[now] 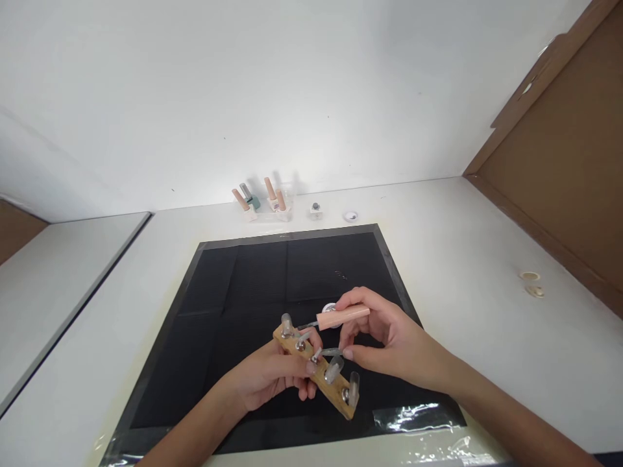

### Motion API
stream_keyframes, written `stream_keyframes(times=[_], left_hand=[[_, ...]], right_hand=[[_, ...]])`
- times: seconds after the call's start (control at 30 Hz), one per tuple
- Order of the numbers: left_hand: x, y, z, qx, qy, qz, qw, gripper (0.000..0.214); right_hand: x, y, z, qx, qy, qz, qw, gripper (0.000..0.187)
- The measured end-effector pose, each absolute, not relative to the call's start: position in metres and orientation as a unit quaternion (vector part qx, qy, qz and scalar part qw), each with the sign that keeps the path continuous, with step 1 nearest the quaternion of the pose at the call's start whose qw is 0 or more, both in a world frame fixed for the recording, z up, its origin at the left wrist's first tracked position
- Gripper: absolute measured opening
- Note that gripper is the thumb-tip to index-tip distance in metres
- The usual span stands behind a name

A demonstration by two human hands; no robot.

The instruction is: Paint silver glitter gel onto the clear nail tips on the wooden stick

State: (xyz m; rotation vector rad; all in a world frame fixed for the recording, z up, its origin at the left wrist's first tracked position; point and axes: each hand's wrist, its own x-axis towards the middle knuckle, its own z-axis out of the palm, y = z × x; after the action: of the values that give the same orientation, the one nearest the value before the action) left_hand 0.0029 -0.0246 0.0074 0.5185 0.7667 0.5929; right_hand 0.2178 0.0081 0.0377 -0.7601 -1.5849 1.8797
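My left hand grips a small wooden bar from below. Several clear false nail tips stand on metal studs along the bar's top. My right hand pinches a pink-handled nail polish brush, its bristle end pointing left at the nail tips near the bar's far end. Both hands hover over a black mat. A small round pot sits on the mat just behind the brush.
Along the wall stand several pink and grey polish bottles in a clear holder, a small jar and a round lid. Two small discs lie on the white table at right. Brown board leans at far right.
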Motion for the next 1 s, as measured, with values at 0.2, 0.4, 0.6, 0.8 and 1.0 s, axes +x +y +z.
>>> stream_keyframes(times=[0.2,0.4,0.6,0.8,1.0], left_hand=[[0.003,-0.026,0.005,0.255,0.363,0.275,0.853,0.025],[0.005,-0.025,0.009,0.260,0.362,0.269,0.854,0.025],[0.006,-0.026,0.011,0.289,0.372,0.259,0.844,0.028],[0.008,-0.026,0.010,0.302,0.374,0.254,0.839,0.031],[0.008,-0.027,0.007,0.295,0.379,0.251,0.841,0.031]], right_hand=[[0.215,0.008,0.035,-0.294,-0.579,0.701,0.296,0.033],[0.214,0.015,0.035,-0.303,-0.536,0.715,0.330,0.034],[0.212,0.017,0.035,-0.294,-0.471,0.778,0.293,0.037],[0.207,0.014,0.031,-0.314,-0.484,0.773,0.265,0.035],[0.203,0.011,0.030,-0.317,-0.497,0.758,0.278,0.034]])
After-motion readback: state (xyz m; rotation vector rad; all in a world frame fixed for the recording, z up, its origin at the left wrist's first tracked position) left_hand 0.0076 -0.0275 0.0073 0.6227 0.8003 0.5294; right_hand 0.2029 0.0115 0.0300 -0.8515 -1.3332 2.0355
